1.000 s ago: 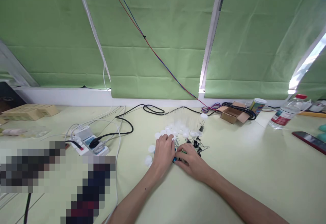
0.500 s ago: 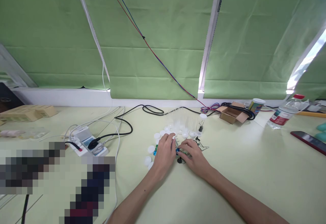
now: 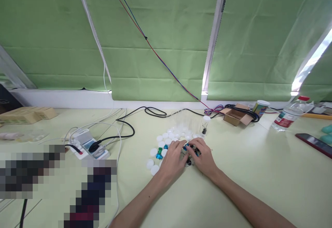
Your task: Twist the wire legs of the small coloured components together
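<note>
My left hand and my right hand are close together over a small pile, fingers curled. Between their fingertips is a small shiny blue piece; my right fingers close on it, and what my left fingers hold is hidden. Under the hands lie black clips with wire handles, partly covered. Beside my left hand are several white round lids, a shiny green piece and another blue piece. Behind the hands stand several clear cylinders and a white-capped clear tube with a black clip inside.
A power strip with plugs and cables lies at left. Toward the back right are an open cardboard box, a printed can and a water bottle. A phone rests at far right. Black cable runs along the back.
My left hand has shifted right, uncovering lids and blue and green pieces. My right hand has moved slightly right over the clips. The blue piece between the fingertips is farther right and higher in view.
</note>
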The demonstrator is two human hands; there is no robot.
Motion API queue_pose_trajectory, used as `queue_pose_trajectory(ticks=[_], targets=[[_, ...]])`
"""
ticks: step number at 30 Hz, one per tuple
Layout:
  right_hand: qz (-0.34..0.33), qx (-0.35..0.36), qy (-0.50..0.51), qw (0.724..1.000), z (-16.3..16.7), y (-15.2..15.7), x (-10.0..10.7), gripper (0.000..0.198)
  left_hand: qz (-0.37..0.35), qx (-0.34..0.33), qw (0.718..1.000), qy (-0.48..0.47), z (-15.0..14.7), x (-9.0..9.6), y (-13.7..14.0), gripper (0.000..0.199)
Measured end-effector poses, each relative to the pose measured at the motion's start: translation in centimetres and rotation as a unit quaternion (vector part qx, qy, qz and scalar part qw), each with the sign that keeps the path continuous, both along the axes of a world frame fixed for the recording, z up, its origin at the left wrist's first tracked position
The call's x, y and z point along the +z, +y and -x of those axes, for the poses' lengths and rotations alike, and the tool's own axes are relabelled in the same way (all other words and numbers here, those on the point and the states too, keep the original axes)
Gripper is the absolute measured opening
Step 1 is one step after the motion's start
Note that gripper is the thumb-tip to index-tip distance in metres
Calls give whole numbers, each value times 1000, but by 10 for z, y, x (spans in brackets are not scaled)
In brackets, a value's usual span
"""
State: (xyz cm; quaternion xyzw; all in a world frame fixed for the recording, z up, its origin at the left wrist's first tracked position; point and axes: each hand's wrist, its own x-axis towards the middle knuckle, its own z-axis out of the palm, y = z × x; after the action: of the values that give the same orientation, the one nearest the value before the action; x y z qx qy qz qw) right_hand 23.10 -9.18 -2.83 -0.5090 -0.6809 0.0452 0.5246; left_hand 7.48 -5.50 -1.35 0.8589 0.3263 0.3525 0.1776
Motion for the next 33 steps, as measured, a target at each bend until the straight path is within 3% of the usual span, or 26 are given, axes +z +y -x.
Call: queue_pose_trajectory(ticks=[12,19,24,28,33], targets=[[8,29,-7,1000,3,-2,-2,8,-7,-22,1000,-3,-1,0,0,35],[9,-12,3,1000,-10,2,8,18,-21,29,999,-36,1,4,3,26],[20,-40,-30,999,-23,7,5,12,29,72,993,-94,1,10,7,22],[55,-20,-96,994,-21,6,2,12,89,96,982,-139,2,13,11,18],[91,5,-125,988,-16,3,0,17,114,110,975,-156,3,14,13,17]])
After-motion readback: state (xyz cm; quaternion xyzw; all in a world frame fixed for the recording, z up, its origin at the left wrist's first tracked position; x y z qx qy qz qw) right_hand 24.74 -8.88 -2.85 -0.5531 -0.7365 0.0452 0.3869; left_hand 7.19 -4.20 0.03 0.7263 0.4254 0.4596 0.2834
